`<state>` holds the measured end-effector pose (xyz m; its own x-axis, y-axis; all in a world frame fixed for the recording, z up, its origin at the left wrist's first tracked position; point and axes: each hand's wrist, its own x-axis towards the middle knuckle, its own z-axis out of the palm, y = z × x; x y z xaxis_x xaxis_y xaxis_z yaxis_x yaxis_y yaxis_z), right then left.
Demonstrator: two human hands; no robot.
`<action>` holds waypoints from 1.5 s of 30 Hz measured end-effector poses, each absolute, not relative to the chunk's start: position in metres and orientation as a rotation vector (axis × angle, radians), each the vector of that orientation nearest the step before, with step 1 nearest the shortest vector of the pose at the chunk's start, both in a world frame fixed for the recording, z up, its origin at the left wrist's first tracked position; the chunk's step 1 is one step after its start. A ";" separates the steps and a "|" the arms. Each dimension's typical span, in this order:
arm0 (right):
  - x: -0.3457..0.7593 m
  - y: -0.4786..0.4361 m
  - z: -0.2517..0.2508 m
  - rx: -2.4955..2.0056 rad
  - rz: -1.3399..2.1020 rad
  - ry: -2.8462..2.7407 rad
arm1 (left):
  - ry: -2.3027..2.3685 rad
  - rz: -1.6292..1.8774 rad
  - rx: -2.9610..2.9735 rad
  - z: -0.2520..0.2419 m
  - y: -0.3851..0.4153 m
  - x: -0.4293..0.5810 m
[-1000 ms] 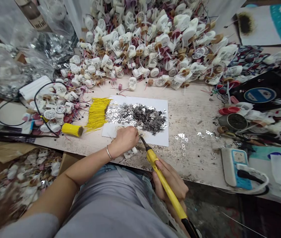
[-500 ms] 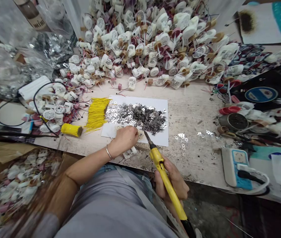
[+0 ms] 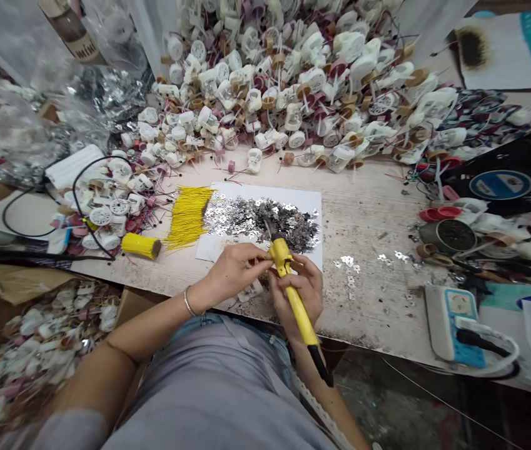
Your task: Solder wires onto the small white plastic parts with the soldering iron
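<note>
My right hand [image 3: 303, 292] is wrapped round the yellow handle of a soldering iron [image 3: 299, 312]. The iron's tip points up and away, over a heap of small silver metal tabs [image 3: 288, 226] on a white sheet [image 3: 206, 250]. Close beside the iron's front end, my left hand [image 3: 233, 273] has its thumb and forefinger pinched together; whatever they hold is too small to make out. Fingertips of both hands nearly meet there. Under my left hand a white plastic part [image 3: 251, 291] is partly hidden. Yellow wires [image 3: 189, 215] lie fanned out left of the tabs.
A tied bundle of yellow wires [image 3: 140, 245] lies at left. White plastic assemblies [image 3: 293, 94] with thin wires are piled along the back. Loose tabs [image 3: 348, 262] are scattered at right, near a power strip [image 3: 455, 325]. A black cable [image 3: 77, 194] loops at left.
My right hand and the soldering iron have moved up and left, bringing the tip over the tabs. My left hand has drawn back slightly towards me and now meets the right hand. The view has shifted slightly.
</note>
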<state>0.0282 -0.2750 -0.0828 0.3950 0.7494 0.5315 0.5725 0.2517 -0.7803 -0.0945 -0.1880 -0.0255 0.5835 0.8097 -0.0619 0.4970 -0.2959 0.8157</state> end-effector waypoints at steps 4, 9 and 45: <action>0.025 -0.291 -0.083 -1.327 0.182 -1.443 | 1.205 0.766 1.867 -0.031 -0.179 -0.110; 0.020 -0.292 -0.094 -1.291 0.181 -1.611 | 1.231 0.795 2.278 -0.029 -0.174 -0.143; 0.013 -0.283 -0.071 -1.343 0.242 -1.234 | 1.147 0.465 1.848 -0.053 -0.215 -0.141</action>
<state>0.0132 -0.2831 -0.0709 0.4083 0.7468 0.5249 0.4931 0.3035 -0.8153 -0.1410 -0.2147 -0.0533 0.5018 0.8550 -0.1306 0.5232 -0.1798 0.8330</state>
